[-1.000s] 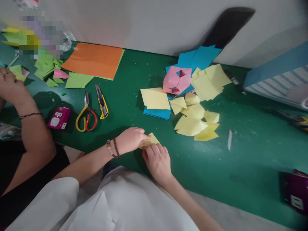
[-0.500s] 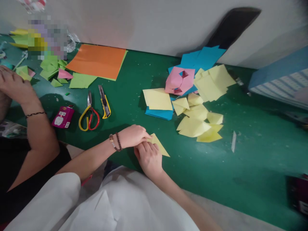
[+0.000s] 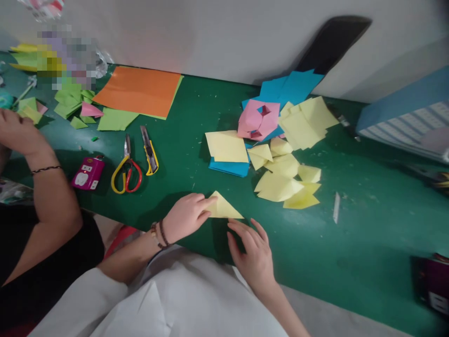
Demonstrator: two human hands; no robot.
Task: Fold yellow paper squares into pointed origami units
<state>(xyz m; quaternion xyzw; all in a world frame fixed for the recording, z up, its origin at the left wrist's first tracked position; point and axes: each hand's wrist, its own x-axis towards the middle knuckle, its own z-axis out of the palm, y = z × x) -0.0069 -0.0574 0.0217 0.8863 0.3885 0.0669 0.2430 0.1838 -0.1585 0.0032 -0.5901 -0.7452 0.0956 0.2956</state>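
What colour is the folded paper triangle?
The paper triangle is pale yellow, best seen in the head view.

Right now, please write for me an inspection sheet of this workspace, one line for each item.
Surface: green table, a small green scrap on it.
Things in work: folded yellow paper, triangular.
Clutter: scissors, yellow cutter, pink folded paper, loose yellow sheets.
Left hand: fingers on the folded yellow paper.
Right hand: open, near the paper's lower edge; contact unclear.
Cables: nothing seen.
Surroundings: wall behind, blue box at right, another person's hand at left.
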